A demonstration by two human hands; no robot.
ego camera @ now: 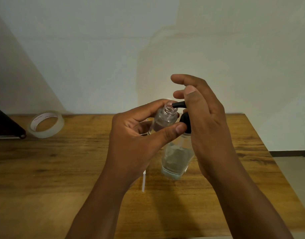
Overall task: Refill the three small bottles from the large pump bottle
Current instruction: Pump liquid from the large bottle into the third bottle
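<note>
On a wooden table [62,169] with a dark, streaky grain, set against a pale wall [113,49], stood one large pump bottle [175,161], upright and near the table's middle. Its body was clear and rounded, with a shallow layer of clear liquid at the bottom, and it was topped by a black pump head [184,120] with a thin black spout [178,105] pointing left.

Two hands were in view. One small bottle [163,120], clear, cylindrical and uncapped with a threaded neck, was tilted in the grasp of the left hand [136,137], whose thumb and fingers curled round its body; the spout tip sat at the bottle's open mouth. The right hand [205,121] was over the pump, thumb lying along the top of the pump head and the other fingers loosely bent above it; whether they closed on the pump could not be told, since the hand hid most of it.

Only this one small bottle was plainly visible; the left hand hid whatever lay behind it.

At the far left lay one roll of clear tape [46,124], a flat ring, beside one dark, flat-edged object [6,126] cut off by the frame. One thin white stick [144,182] lay on the wood below the left hand.
</note>
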